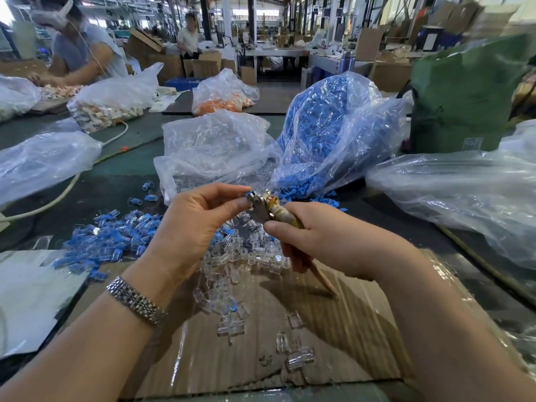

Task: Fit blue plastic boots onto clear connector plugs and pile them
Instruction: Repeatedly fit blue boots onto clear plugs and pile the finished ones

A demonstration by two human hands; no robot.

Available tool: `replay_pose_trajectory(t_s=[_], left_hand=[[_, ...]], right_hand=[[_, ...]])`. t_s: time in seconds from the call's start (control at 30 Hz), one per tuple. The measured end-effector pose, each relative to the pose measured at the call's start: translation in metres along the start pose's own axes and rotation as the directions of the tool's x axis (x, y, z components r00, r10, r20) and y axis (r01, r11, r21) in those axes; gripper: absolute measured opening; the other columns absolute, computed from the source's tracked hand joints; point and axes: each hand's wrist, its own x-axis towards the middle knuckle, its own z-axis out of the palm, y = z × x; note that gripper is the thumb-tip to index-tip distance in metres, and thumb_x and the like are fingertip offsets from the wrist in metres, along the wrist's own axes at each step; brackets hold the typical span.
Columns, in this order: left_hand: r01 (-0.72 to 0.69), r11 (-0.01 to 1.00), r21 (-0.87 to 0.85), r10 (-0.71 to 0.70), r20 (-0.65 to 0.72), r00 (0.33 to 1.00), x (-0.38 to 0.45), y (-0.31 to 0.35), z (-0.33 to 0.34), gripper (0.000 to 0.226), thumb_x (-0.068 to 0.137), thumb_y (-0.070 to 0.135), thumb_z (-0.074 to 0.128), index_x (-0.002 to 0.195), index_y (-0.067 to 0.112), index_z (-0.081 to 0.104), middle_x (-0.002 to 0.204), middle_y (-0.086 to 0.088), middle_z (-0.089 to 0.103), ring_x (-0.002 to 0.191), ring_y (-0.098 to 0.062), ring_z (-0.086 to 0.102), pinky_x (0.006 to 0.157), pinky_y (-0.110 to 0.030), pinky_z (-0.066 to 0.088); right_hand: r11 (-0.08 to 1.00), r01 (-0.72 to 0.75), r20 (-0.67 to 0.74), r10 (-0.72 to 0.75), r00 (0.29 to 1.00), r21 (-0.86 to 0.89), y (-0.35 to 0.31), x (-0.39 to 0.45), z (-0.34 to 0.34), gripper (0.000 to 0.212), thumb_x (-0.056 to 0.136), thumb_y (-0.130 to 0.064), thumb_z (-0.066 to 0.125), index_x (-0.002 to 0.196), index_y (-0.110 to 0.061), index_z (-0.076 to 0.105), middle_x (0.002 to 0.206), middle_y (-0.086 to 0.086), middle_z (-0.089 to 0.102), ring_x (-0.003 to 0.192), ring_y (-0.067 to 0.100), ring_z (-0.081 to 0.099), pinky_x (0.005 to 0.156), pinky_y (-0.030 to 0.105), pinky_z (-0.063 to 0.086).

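Big and busy, the workshop spreads out behind your dark counter point(121, 169), with other people working far back.

Look at the blue boot point(249, 194) first. It sits up in the air, right at the metal tip of the pliers-like tool point(265, 208). Your left hand point(191, 227) pinches the boot and what looks like a clear plug from the left, with thumb and fingertips curled in. I cannot tell if the boot is fully on. Your right hand point(327, 242) grips the tool handle tight. The tool's long line runs from low right, near your wrist, up to the left, so its tip points at the boot. Both hands are touching the work, and the left one is nearer the boot.

Under your hands lie loose clear plugs point(246, 256) on a sheet of cardboard point(348, 329). The finished pile point(107, 242) is low on your left, so your left hand should drop it there. Nothing blocks that way.

Farther back sit a bag of blue boots point(324, 134) and a bag of clear plugs point(214, 146).
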Motion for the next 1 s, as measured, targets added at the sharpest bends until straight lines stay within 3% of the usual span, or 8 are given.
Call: replay_pose_trajectory(t_s=[0.17, 0.23, 0.3, 0.37, 0.53, 0.8, 0.87, 1.0], left_hand=[[0.038, 0.931, 0.362, 0.023, -0.163, 0.986, 0.005, 0.003, -0.020, 0.016, 0.089, 0.014, 0.075, 0.101, 0.025, 0.075, 0.091, 0.006, 0.076, 0.085, -0.005, 0.071, 0.071, -0.010, 0.053], [0.123, 0.802, 0.584, 0.060, -0.284, 0.957, 0.007, 0.001, -0.030, 0.014, 0.091, 0.015, 0.070, 0.097, 0.028, 0.073, 0.088, 0.007, 0.071, 0.078, -0.014, 0.067, 0.066, -0.024, 0.054], [0.193, 0.630, 0.752, 0.102, -0.327, 0.939, 0.008, 0.000, -0.038, 0.013, 0.089, 0.017, 0.068, 0.095, 0.028, 0.072, 0.090, 0.004, 0.067, 0.084, -0.023, 0.064, 0.079, -0.039, 0.054], [0.168, 0.503, 0.848, 0.114, -0.258, 0.960, 0.008, -0.001, -0.038, 0.016, 0.088, 0.019, 0.068, 0.100, 0.028, 0.074, 0.099, 0.002, 0.061, 0.103, -0.025, 0.058, 0.094, -0.045, 0.047], [-0.085, 0.450, 0.889, 0.035, 0.078, 0.996, 0.003, -0.003, -0.017, 0.011, 0.093, 0.034, 0.069, 0.097, 0.042, 0.073, 0.103, 0.015, 0.054, 0.109, -0.013, 0.044, 0.098, -0.041, 0.032], [-0.186, 0.280, 0.942, -0.009, 0.196, 0.981, 0.006, -0.010, -0.012, 0.014, 0.096, 0.044, 0.063, 0.106, 0.049, 0.071, 0.097, 0.022, 0.047, 0.102, -0.006, 0.033, 0.095, -0.035, 0.018], [-0.204, 0.274, 0.940, -0.010, 0.215, 0.977, 0.006, -0.011, -0.012, 0.016, 0.093, 0.050, 0.063, 0.107, 0.048, 0.070, 0.096, 0.022, 0.046, 0.101, -0.005, 0.034, 0.098, -0.036, 0.019], [-0.236, 0.239, 0.942, -0.010, 0.245, 0.969, 0.007, -0.012, -0.012, 0.017, 0.091, 0.054, 0.063, 0.106, 0.048, 0.070, 0.097, 0.021, 0.048, 0.101, -0.005, 0.035, 0.096, -0.035, 0.018]], right_hand=[[0.961, 0.080, 0.130, -0.047, 0.990, -0.265, 0.004, -0.012, -0.015, 0.026, 0.083, -0.044, 0.078, 0.085, -0.027, 0.059, 0.074, -0.009, 0.061, 0.064, 0.003, 0.055, 0.062, 0.022, 0.043], [0.939, 0.101, 0.221, -0.028, 0.975, -0.328, 0.003, -0.013, -0.013, 0.030, 0.076, -0.041, 0.085, 0.091, -0.032, 0.061, 0.080, -0.013, 0.062, 0.070, -0.002, 0.056, 0.065, 0.017, 0.043], [0.913, 0.112, 0.271, -0.001, 0.963, -0.392, 0.001, -0.012, -0.007, 0.037, 0.073, -0.043, 0.086, 0.096, -0.037, 0.059, 0.085, -0.017, 0.061, 0.076, -0.004, 0.057, 0.068, 0.018, 0.044], [0.897, 0.119, 0.292, 0.011, 0.956, -0.425, 0.000, -0.009, -0.002, 0.041, 0.071, -0.045, 0.087, 0.097, -0.041, 0.055, 0.087, -0.021, 0.057, 0.079, -0.006, 0.054, 0.068, 0.019, 0.043], [0.887, 0.132, 0.311, 0.014, 0.950, -0.443, -0.001, -0.008, 0.001, 0.044, 0.072, -0.048, 0.086, 0.099, -0.044, 0.053, 0.097, -0.017, 0.055, 0.091, 0.004, 0.055, 0.080, 0.028, 0.050], [0.926, 0.080, 0.313, 0.042, 0.949, -0.368, 0.002, -0.008, -0.003, 0.040, 0.073, -0.058, 0.082, 0.102, -0.035, 0.066, 0.097, -0.013, 0.065, 0.090, 0.004, 0.062, 0.080, 0.028, 0.055], [0.974, 0.031, 0.202, 0.016, 0.979, -0.225, 0.009, -0.006, -0.011, 0.029, 0.083, -0.054, 0.075, 0.101, -0.031, 0.071, 0.089, -0.013, 0.071, 0.080, 0.000, 0.066, 0.074, 0.020, 0.055], [0.975, -0.094, -0.335, 0.022, 0.942, -0.200, 0.040, 0.009, -0.023, 0.012, 0.099, -0.026, 0.062, 0.105, -0.022, 0.072, 0.088, -0.013, 0.068, 0.081, 0.004, 0.064, 0.072, 0.020, 0.048]])
